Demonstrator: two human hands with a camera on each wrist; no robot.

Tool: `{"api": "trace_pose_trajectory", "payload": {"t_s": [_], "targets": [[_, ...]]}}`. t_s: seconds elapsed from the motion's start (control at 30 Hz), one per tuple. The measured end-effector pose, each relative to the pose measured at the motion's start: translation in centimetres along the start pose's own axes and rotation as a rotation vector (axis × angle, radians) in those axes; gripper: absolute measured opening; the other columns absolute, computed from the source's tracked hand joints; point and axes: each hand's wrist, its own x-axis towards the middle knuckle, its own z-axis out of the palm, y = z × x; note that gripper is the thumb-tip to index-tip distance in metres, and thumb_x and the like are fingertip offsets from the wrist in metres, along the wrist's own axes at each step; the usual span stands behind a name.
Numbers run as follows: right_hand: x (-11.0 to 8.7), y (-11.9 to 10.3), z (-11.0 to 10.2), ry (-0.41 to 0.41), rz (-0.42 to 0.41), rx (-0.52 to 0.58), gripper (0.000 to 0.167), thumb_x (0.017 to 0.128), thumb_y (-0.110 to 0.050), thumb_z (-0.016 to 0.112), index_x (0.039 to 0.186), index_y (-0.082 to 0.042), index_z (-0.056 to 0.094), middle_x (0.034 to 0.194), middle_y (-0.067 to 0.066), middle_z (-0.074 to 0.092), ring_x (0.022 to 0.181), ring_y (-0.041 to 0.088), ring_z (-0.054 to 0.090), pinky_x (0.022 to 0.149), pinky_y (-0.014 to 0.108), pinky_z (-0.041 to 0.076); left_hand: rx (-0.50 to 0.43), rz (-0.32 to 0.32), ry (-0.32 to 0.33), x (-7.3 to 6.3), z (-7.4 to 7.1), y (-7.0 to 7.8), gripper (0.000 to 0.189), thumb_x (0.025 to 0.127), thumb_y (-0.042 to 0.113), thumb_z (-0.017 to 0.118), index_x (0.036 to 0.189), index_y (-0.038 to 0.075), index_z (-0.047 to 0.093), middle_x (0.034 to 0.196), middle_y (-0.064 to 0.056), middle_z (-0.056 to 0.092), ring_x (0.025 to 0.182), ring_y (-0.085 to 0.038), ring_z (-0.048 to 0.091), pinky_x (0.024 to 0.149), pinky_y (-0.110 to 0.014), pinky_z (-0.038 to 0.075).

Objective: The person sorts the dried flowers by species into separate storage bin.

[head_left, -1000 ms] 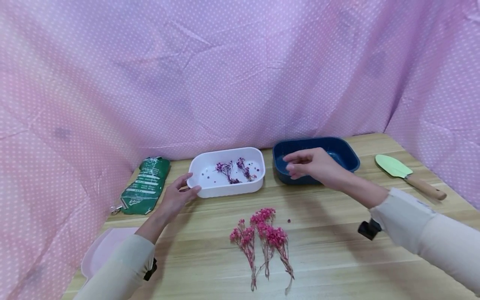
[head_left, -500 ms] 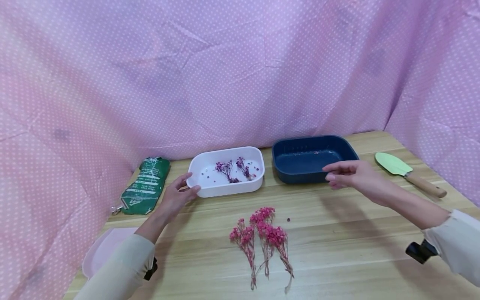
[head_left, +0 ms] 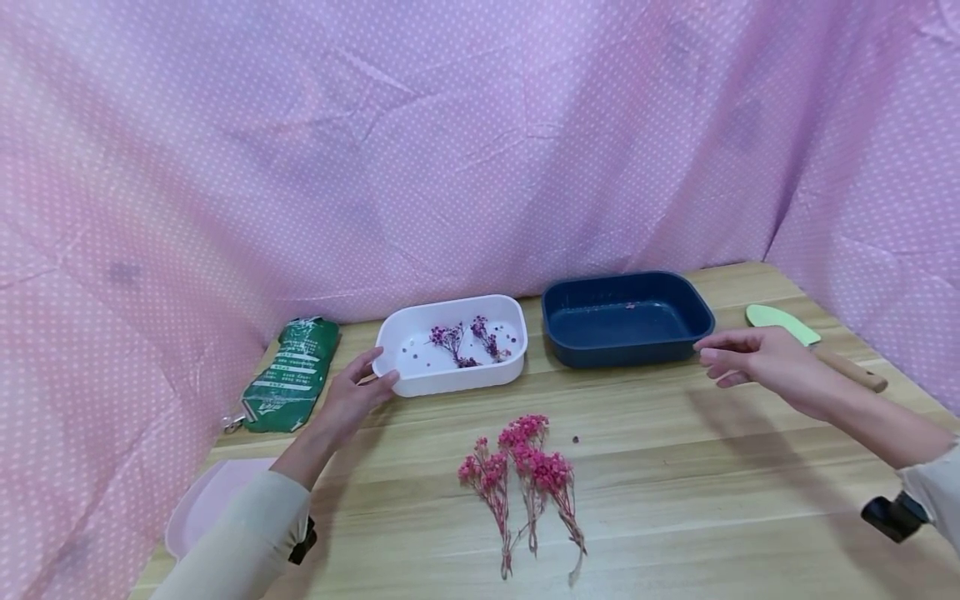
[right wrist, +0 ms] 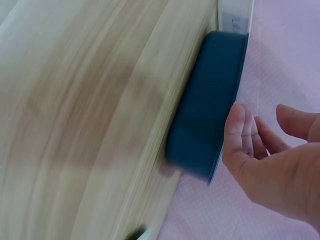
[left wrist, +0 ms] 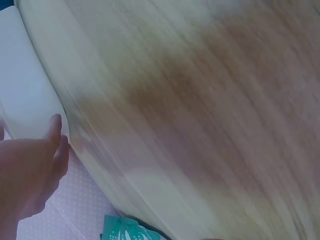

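Observation:
My left hand touches the left end of a white plastic tub, its fingers and thumb spread around the corner. In the left wrist view, fingers lie against the tub's white wall. Small sprigs of dried purple flowers and loose bits lie inside it. My right hand hovers by the right end of a dark blue tub, with relaxed fingers and nothing visible in them. Tiny pink specks show in the blue tub. Bunches of dried pink flowers lie on the table in front.
A green printed bag lies at the left, with a pink plastic piece nearer me. A light-green trowel with a wooden handle rests at the right, partly behind my right hand. A pink dotted cloth hangs behind the table.
My right hand has moved from over the blue tub rightward and toward me, past the tub's right end. My left hand has stayed at the white tub.

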Motion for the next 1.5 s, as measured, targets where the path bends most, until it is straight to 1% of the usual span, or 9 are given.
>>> {"api": "trace_pose_trajectory", "payload": {"t_s": [0.2, 0.4, 0.53, 0.67, 0.9, 1.17, 1.27, 1.37, 1.5], "targets": [[0.2, 1.2, -1.7, 0.037, 0.032, -0.006, 0.037, 0.096, -0.017, 0.060, 0.121, 0.010, 0.054, 0.090, -0.013, 0.068, 0.082, 0.009, 0.066, 0.072, 0.031, 0.059, -0.069, 0.006, 0.046, -0.8, 0.5, 0.1, 0.076, 0.093, 0.025, 0.065, 0.154, 0.014, 0.021, 0.150, -0.021, 0.027, 0.125, -0.031, 0.046, 0.102, -0.036, 0.045], [0.4, 1.9, -3.0, 0.053, 0.047, -0.018, 0.033, 0.099, -0.018, 0.056, 0.119, 0.008, 0.055, 0.088, -0.017, 0.066, 0.080, 0.005, 0.065, 0.072, 0.029, 0.059, -0.092, -0.064, 0.231, -2.8, 1.4, 0.6, 0.071, 0.095, 0.023, 0.063, 0.150, 0.005, 0.022, 0.143, -0.021, 0.028, 0.122, -0.034, 0.047, 0.100, -0.039, 0.047], [0.3, 2.2, -3.9, 0.078, 0.039, 0.022, 0.012, 0.098, -0.015, 0.056, 0.104, -0.015, 0.066, 0.087, -0.020, 0.065, 0.078, 0.005, 0.066, 0.070, 0.028, 0.059, -0.140, -0.090, 0.279, -4.1, 2.0, 0.8, 0.063, 0.095, 0.021, 0.062, 0.146, 0.003, 0.031, 0.130, -0.016, 0.038, 0.115, -0.030, 0.050, 0.094, -0.035, 0.052], [0.3, 2.5, -4.6, 0.099, 0.037, 0.059, 0.026, 0.097, -0.013, 0.058, 0.087, -0.036, 0.066, 0.086, -0.019, 0.066, 0.077, 0.006, 0.066, 0.068, 0.027, 0.059, -0.174, -0.133, 0.233, -5.4, 2.6, 0.6, 0.061, 0.095, 0.022, 0.063, 0.145, 0.003, 0.033, 0.123, -0.013, 0.044, 0.113, -0.030, 0.053, 0.091, -0.035, 0.054], [0.7, 3.3, -5.6, 0.077, 0.049, 0.049, 0.023, 0.097, -0.015, 0.059, 0.091, -0.037, 0.063, 0.090, -0.021, 0.064, 0.081, 0.002, 0.065, 0.071, 0.024, 0.058, -0.135, -0.202, 0.132, -7.6, 3.9, 0.3, 0.059, 0.095, 0.021, 0.062, 0.143, 0.001, 0.034, 0.128, -0.025, 0.049, 0.104, -0.028, 0.063, 0.085, -0.036, 0.057], [1.4, 3.8, -6.1, 0.094, 0.003, 0.053, 0.021, 0.096, -0.014, 0.059, 0.102, -0.035, 0.060, 0.095, -0.023, 0.063, 0.085, -0.002, 0.063, 0.073, 0.016, 0.054, -0.147, -0.234, 0.030, -9.5, 5.9, 0.7, 0.053, 0.094, 0.020, 0.064, 0.136, -0.003, 0.041, 0.115, -0.025, 0.059, 0.089, -0.028, 0.068, 0.077, -0.038, 0.059], [1.8, 3.7, -6.0, 0.106, -0.015, -0.056, 0.020, 0.097, -0.020, 0.059, 0.116, -0.025, 0.057, 0.096, -0.027, 0.060, 0.086, -0.005, 0.060, 0.072, 0.014, 0.053, -0.154, -0.226, 0.003, -10.1, 6.5, 0.7, 0.051, 0.093, 0.017, 0.064, 0.135, -0.003, 0.044, 0.111, -0.025, 0.061, 0.087, -0.030, 0.068, 0.076, -0.039, 0.060], [2.5, 3.5, -6.0, 0.118, -0.013, -0.179, 0.041, 0.097, -0.028, 0.058, 0.133, -0.009, 0.049, 0.098, -0.025, 0.058, 0.084, -0.007, 0.059, 0.071, 0.013, 0.051, -0.155, -0.217, -0.024, -10.6, 6.9, 0.6, 0.050, 0.093, 0.016, 0.064, 0.134, -0.003, 0.044, 0.109, -0.025, 0.062, 0.086, -0.031, 0.069, 0.075, -0.040, 0.060], [3.7, 3.2, -6.0, 0.123, -0.017, -0.245, 0.059, 0.098, -0.032, 0.056, 0.140, 0.005, 0.037, 0.107, -0.007, 0.062, 0.080, -0.006, 0.060, 0.069, 0.012, 0.049, -0.154, -0.229, -0.062, -11.1, 7.0, 0.5, 0.052, 0.093, 0.019, 0.064, 0.135, -0.003, 0.043, 0.110, -0.026, 0.062, 0.085, -0.030, 0.068, 0.075, -0.041, 0.060]]}}
